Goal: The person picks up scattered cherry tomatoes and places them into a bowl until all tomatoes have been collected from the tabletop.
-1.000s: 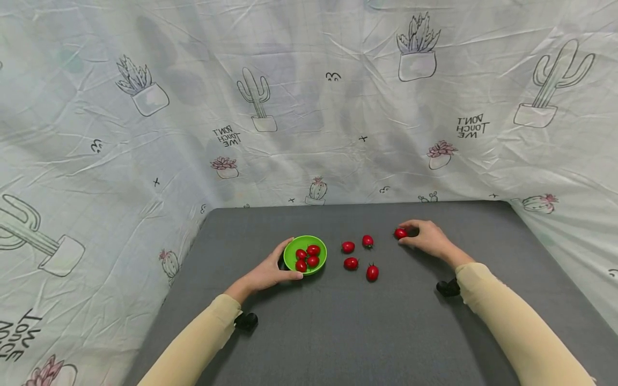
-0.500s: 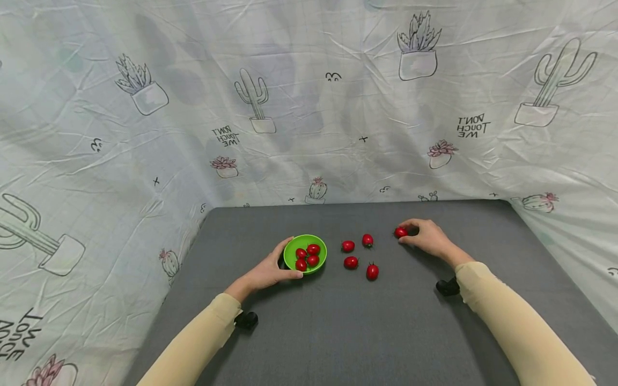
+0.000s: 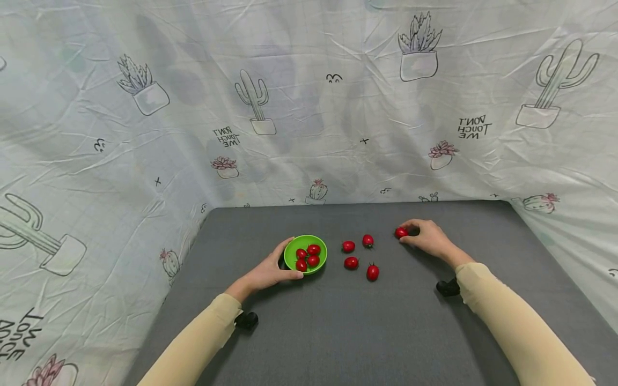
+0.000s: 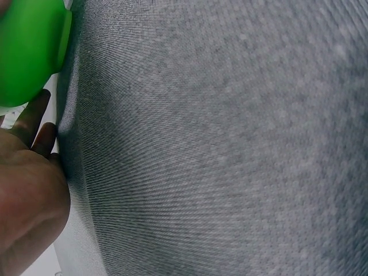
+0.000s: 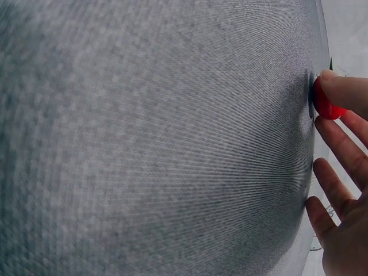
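Note:
A small green bowl (image 3: 316, 269) with several cherry tomatoes (image 3: 313, 250) inside stands on the grey table. My left hand (image 3: 266, 272) grips it from the left side, thumb at the near rim and fingers at the far rim. In the left wrist view the bowl's green wall (image 4: 31, 52) is above the fingers. At the right, my right hand (image 3: 429, 238) pinches one cherry tomato (image 3: 401, 232) between thumb and fingers. That red tomato (image 5: 328, 100) appears at the right edge of the right wrist view, at the cloth surface, with the other fingers spread below it.
Between the hands lie several loose cherry tomatoes: one tomato (image 3: 348, 246) and another tomato (image 3: 351, 263) nearer the bowl, one tomato (image 3: 368, 240) at the back, and one tomato (image 3: 373, 272) in front. A white cactus-print curtain (image 3: 299, 107) hangs behind the grey table (image 3: 347, 332).

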A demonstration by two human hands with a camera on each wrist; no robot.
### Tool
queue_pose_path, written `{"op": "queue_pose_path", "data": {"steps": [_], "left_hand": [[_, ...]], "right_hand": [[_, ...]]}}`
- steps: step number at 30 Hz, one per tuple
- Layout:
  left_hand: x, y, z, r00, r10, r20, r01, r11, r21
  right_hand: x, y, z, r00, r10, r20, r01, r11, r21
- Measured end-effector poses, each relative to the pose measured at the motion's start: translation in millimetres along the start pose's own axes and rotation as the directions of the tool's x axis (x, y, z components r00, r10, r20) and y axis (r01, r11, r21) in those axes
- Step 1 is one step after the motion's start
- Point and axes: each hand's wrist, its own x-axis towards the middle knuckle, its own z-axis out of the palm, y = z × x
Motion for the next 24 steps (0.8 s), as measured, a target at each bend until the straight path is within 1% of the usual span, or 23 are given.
{"op": "queue_pose_path", "data": {"steps": [9, 14, 19, 24], "left_hand": [[-1.9, -0.3, 5.3, 1.0, -0.011, -0.014, 0.011, 1.0, 0.004], [-5.2, 2.4, 6.9, 1.0, -0.014, -0.015, 0.014, 1.0, 0.008], [-6.4, 3.0, 8.9, 1.0, -0.013, -0.017, 0.013, 1.0, 0.003], [-7.3, 2.8, 10.8, 1.0, -0.009, -0.022, 0.009, 1.0, -0.003]], "right_hand": [[-0.3, -4.3, -2.4, 1.0, 0.0, 0.003, 0.0, 1.0, 0.019], [2.3, -12.1, -6.6, 1.0, -0.014, 0.001, 0.014, 0.999, 0.036], [7.1, -27.5, -8.8, 0.999, -0.052, -0.007, 0.052, 0.997, 0.059], [12.2, -48.1, -7.1, 0.996, -0.094, 0.014, 0.092, 0.993, 0.079]]}}
